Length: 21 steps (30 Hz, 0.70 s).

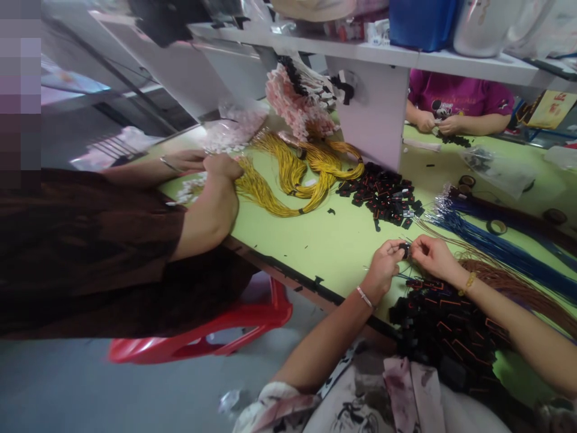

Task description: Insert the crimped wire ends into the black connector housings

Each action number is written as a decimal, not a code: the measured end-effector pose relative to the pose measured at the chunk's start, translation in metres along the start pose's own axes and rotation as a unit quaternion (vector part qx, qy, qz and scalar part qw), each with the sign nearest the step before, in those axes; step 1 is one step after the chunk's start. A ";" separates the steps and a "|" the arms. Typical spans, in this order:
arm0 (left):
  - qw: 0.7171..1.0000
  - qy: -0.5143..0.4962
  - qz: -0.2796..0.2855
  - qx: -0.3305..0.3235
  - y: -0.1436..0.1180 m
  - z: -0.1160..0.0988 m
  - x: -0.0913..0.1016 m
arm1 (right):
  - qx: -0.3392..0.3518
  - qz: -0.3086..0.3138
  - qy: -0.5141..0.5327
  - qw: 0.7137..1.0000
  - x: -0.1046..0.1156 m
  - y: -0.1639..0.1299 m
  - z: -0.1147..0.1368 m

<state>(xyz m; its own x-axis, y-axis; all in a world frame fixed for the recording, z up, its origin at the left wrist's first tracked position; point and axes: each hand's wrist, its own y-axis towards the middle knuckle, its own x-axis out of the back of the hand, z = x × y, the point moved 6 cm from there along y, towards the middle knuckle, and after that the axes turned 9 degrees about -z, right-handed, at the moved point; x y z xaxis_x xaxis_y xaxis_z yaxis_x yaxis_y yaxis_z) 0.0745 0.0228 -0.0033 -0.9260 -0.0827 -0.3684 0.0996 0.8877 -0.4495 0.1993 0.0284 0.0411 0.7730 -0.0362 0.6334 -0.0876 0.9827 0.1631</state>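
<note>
1. Small black plastic connector [404, 249], seen from the head camera, sits pinched between the fingertips of both hands above the light green table [333, 240], near its front edge.
2. Left hand [386, 260] has its grip pressed together on the connector's left side; a thin pale bracelet circles that wrist.
3. Right hand [433, 255] pinches the same piece from the right, fingers curled, with a beaded yellow bracelet at the wrist.
4. Just below the hands lies a heap of black connectors with thin red wires [446, 331], touching the right forearm.
5. Beyond the hands, a loose pile of black plastic parts [383, 195] is spread on the table.
6. To the right run bundles of blue wires [496, 243] and brown wires [518, 285], side by side.
7. Coiled bundles of yellow wires [293, 180] lie further left, where a co-worker in a dark brown sleeve [90, 252] rests both hands.
8. Another person in a magenta shirt [460, 96] works at the table's far side, beyond a white shelf support [374, 108].
9. A red plastic stool [202, 334] stands on the floor beside the table.
</note>
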 end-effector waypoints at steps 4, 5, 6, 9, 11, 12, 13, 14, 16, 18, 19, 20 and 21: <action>1.000 0.009 -0.001 -0.001 0.002 0.001 0.001 | -0.004 0.004 -0.022 1.000 -0.001 -0.003 0.001; 1.000 0.015 -0.002 -0.004 0.002 0.001 0.001 | -0.005 0.005 -0.026 1.000 -0.001 -0.003 0.001; 1.000 0.021 -0.003 -0.013 0.002 0.000 0.001 | -0.006 0.011 -0.024 1.000 -0.001 -0.002 0.000; 0.994 0.058 0.009 -0.094 -0.005 -0.012 -0.002 | -0.016 0.032 0.016 0.999 0.004 0.006 -0.004; 0.976 0.115 0.034 -0.180 -0.016 -0.026 -0.008 | -0.030 0.079 0.050 0.995 0.006 0.016 -0.006; 0.963 0.149 0.052 -0.218 -0.023 -0.033 -0.012 | -0.034 0.123 0.065 0.990 0.004 0.021 -0.006; 0.948 0.182 0.071 -0.249 -0.030 -0.038 -0.017 | -0.030 0.176 0.079 0.981 0.001 0.025 -0.004; 0.935 0.210 0.090 -0.272 -0.036 -0.043 -0.022 | -0.021 0.229 0.089 0.969 -0.002 0.028 -0.001; 0.913 0.245 0.124 -0.303 -0.046 -0.048 -0.030 | 0.004 0.306 0.109 0.946 -0.009 0.032 0.007; 0.892 0.271 0.153 -0.328 -0.052 -0.049 -0.035 | 0.014 0.343 0.136 0.929 -0.014 0.034 0.013; 0.880 0.285 0.166 -0.342 -0.054 -0.049 -0.037 | 0.012 0.362 0.155 0.919 -0.017 0.032 0.014; 0.867 0.300 0.179 -0.356 -0.056 -0.048 -0.039 | 0.008 0.385 0.176 0.906 -0.022 0.028 0.015; 0.853 0.315 0.190 -0.370 -0.059 -0.047 -0.041 | 0.002 0.407 0.195 0.892 -0.026 0.024 0.015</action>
<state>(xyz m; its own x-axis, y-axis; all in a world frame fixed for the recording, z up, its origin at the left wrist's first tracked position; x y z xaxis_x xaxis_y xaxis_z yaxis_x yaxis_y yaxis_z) 0.0892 -0.0046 0.0760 -0.9129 0.3280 0.2431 0.3955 0.8581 0.3276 0.1678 0.0504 0.0397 0.6123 0.7560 0.2313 -0.7215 0.6539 -0.2276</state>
